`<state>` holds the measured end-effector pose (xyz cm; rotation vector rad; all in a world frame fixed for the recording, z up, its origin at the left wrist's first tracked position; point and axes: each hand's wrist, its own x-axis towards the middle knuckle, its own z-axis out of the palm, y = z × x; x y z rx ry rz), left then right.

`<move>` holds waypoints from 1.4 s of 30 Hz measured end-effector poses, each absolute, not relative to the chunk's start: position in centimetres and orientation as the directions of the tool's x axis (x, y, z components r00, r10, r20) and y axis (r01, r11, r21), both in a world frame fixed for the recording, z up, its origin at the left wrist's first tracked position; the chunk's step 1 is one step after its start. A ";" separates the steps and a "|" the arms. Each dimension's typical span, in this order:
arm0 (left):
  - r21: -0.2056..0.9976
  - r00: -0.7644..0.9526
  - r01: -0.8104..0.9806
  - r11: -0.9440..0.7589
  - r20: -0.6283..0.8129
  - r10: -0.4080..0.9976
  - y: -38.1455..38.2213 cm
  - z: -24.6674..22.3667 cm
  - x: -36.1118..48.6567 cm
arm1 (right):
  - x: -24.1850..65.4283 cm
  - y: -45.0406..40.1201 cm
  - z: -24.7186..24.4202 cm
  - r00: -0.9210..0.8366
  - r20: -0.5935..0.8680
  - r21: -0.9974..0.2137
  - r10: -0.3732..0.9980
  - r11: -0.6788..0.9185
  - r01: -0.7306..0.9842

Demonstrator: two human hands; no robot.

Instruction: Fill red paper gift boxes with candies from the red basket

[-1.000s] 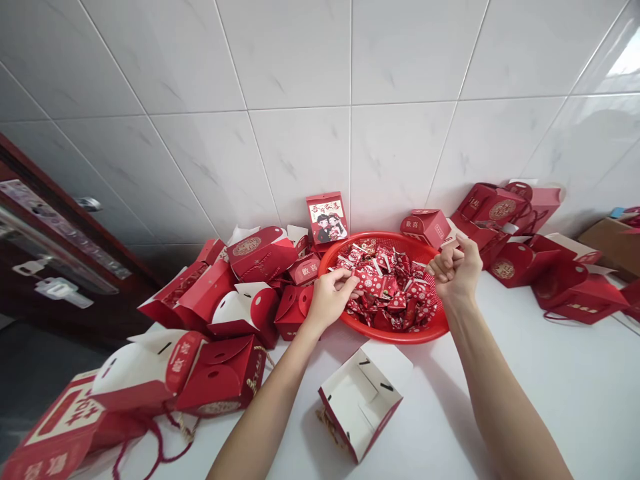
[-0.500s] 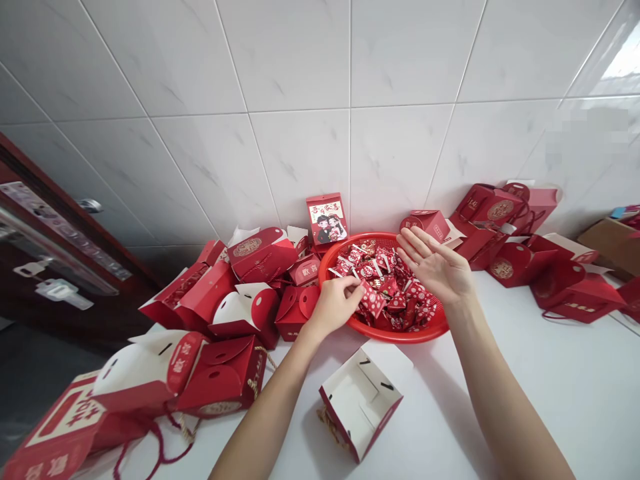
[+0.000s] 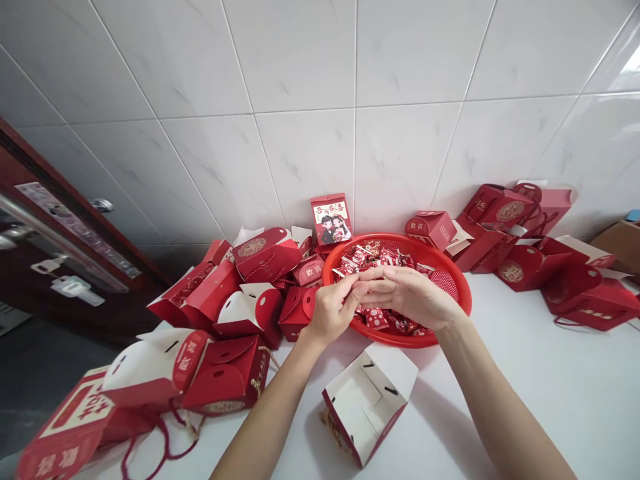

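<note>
LH (image 3: 333, 312) at RH (image 3: 425, 298) fingertips, o/ basket (image 3: 445, 280)

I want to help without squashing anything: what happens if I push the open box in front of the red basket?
The open box is probably light: its walls look thin, like card. The white flap may bend, since it sticks out. Flat-sided, the box should slide rather than roll.

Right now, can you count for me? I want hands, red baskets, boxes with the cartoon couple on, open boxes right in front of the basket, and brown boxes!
Hands: 2 (left hand, right hand)
Red basket: 1
Cartoon-couple box: 1
Open box in front: 1
Brown box: 1
Total: 6
The other red boxes and wrapped sweets overlap too much to count.
</note>
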<state>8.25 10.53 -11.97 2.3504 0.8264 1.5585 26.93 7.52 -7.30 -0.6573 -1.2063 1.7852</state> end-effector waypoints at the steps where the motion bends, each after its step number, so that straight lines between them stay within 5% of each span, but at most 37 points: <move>1: 0.494 0.327 0.330 -0.804 0.740 0.588 10.7 -12.3 8.2 | 27.3 7.6 -7.3 -0.492 0.033 -0.941 0.870 -0.139 -0.308; 7: 0.653 0.422 0.301 -0.695 0.562 0.711 12.1 -12.9 7.6 | 30.7 8.8 -7.6 -0.443 -0.018 -0.966 0.896 0.098 0.237; 10: 0.662 0.437 0.377 -0.648 0.490 0.754 12.5 -12.6 7.8 | 31.8 11.7 -7.9 -0.264 0.079 -0.712 0.961 0.240 0.660; 12: 0.633 0.447 0.439 -0.638 0.462 0.766 12.5 -12.6 8.0 | 31.7 14.4 -8.3 -0.258 0.056 -0.607 0.964 0.238 0.758; 20: 0.676 0.463 0.473 -0.565 0.354 0.813 12.6 -12.5 8.4 | 28.9 19.9 -10.5 -0.347 -0.071 -0.269 0.935 0.318 0.909; 27: 0.675 0.455 0.484 -0.557 0.350 0.819 12.6 -12.6 8.4 | 28.8 19.5 -9.8 -0.239 -0.276 -0.046 0.931 0.236 0.971; 34: 0.653 0.456 0.506 -0.563 0.352 0.817 12.6 -12.7 8.4 | 28.7 18.5 -10.4 -0.160 -0.235 0.022 0.959 0.170 0.985; 42: 0.649 0.456 0.513 -0.562 0.348 0.819 12.4 -12.4 8.5 | 28.8 18.4 -11.9 -0.247 -0.245 -0.063 0.938 0.239 0.969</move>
